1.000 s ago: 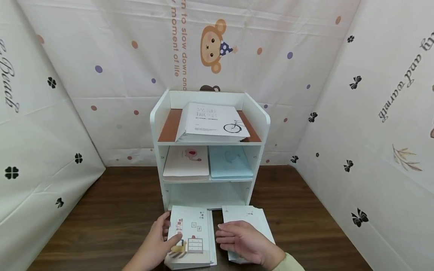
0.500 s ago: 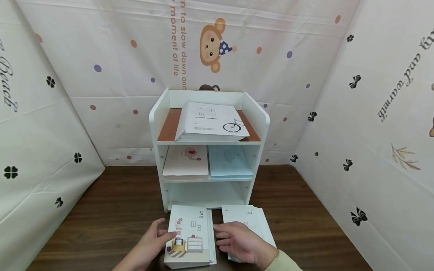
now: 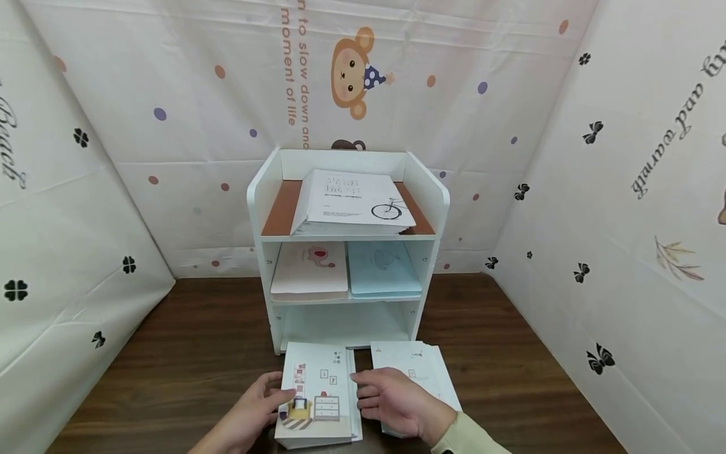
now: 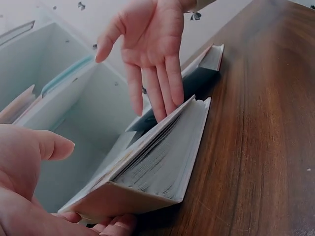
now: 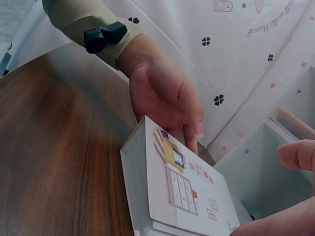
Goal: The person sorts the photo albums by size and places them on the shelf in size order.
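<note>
A thick white hardcover book (image 3: 314, 378), its cover printed with furniture and small frames, lies on the table. My left hand (image 3: 255, 403) is at its left side; the fingers touch the spine low down, and in the left wrist view the thumb stands raised off the cover. On the other side, my right hand (image 3: 394, 400) has its fingers extended with the tips right at the book's right edge. Beneath that hand in the head view lies another pale book (image 3: 405, 356), partly hidden by it. In the right wrist view, the left hand (image 5: 162, 93) reaches to the spine.
Behind the books stands a white shelf unit (image 3: 433, 277). Its top bears a stack of white books (image 3: 351, 202); the middle level holds a pink stack (image 3: 309, 271) and a blue stack (image 3: 384, 268). Printed cloth walls (image 3: 187, 233) enclose the dark wooden table (image 3: 170, 378).
My left hand has loosened and drawn slightly left, its thumb now nearer the cover's left edge. My right hand has moved left to the first book's right edge. The head view has shifted slightly.
</note>
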Motion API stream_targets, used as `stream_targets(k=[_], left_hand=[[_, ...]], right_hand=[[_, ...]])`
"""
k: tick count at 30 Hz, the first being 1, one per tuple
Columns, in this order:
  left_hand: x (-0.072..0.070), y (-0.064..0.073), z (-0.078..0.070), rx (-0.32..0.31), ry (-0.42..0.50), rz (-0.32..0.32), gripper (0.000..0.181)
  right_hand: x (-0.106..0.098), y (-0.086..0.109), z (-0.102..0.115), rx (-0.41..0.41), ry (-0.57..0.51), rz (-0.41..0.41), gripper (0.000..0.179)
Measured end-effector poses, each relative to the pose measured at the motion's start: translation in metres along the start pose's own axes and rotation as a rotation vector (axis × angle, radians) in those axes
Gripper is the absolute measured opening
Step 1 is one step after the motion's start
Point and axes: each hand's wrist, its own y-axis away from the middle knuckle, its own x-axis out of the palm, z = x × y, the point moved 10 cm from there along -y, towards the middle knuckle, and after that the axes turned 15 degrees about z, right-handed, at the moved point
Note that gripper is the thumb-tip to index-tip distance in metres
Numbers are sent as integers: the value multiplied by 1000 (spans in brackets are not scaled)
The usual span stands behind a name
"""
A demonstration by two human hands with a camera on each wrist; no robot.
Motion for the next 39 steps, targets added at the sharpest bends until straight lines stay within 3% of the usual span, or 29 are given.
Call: stream_targets(k=[8, 14, 20, 23, 33, 39], left_hand=[[-1, -2, 4, 14, 9, 23, 67], [-2, -2, 3, 29, 24, 6, 68], [10, -3, 9, 65, 119, 99, 82], [14, -4, 10, 84, 123, 130, 87], [9, -1, 9, 102, 126, 70, 89], [7, 4, 0, 132, 104, 17, 85]], right_hand=[[11, -1, 2, -42, -29, 2, 72], [12, -4, 5, -35, -34, -37, 83], [13, -10, -2, -27, -57, -86, 66], [12, -14, -6, -33, -65, -117, 57], [11, -12, -7, -59, -35, -166, 49], [14, -9, -1, -72, 53, -155, 71]])
